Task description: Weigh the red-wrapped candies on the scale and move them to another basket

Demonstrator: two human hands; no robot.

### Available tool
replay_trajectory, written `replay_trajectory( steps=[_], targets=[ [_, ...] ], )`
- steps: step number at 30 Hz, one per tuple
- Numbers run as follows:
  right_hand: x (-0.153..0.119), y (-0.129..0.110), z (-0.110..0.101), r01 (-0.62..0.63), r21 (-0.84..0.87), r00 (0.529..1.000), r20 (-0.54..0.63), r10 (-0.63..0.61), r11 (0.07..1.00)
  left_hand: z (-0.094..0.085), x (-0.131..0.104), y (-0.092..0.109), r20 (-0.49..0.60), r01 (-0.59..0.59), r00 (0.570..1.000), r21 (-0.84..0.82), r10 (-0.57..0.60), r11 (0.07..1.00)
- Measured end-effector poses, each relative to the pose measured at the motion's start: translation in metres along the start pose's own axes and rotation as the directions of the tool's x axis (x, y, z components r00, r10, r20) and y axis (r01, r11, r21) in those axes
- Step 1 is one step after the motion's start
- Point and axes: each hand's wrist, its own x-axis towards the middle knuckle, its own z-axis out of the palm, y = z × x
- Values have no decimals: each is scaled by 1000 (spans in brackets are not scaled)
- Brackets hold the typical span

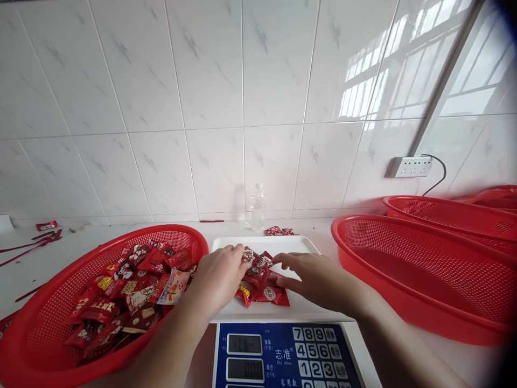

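Several red candy packets (pixel 270 295) lie in a small pile on the white tray (pixel 309 311) of a digital scale (pixel 283 355). My left hand (pixel 222 274) rests at the pile's left side, its fingers curved against a packet; what they grip, if anything, is hidden. On the pile's right side, my right hand (pixel 313 280) has its thumb and fingers apart, with the tips beside the packets. At the left, a red perforated basket (pixel 36 323) holds many wrapped candies (pixel 137 285).
Red baskets (pixel 404 258) stand at the right. A clear bottle (pixel 258 207) and a few packets (pixel 277 230) are behind the tray. A power strip (pixel 411 167) is on the tiled wall. Red strips (pixel 40 241) lie at the far left.
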Motion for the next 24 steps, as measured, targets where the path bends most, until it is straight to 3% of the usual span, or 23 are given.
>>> replay_trajectory(
  steps=[2, 8, 16, 24],
  targets=[
    [-1, -2, 1, 24, 0, 999, 43, -24, 1000, 0, 0, -1, 60, 27, 998, 62, -31, 998],
    [2, -6, 4, 40, 23, 993, 110, -42, 999, -8, -8, 6, 300, 18, 954, -136, 24, 991],
    [9, 5, 9, -35, -53, 997, 70, 38, 998, -2, -5, 7, 222, -50, 973, -60, 62, 997],
    [17, 13, 20, 69, 32, 991, 110, -73, 997, -6, -9, 8, 282, -11, 959, -41, 22, 999]
  ],
)
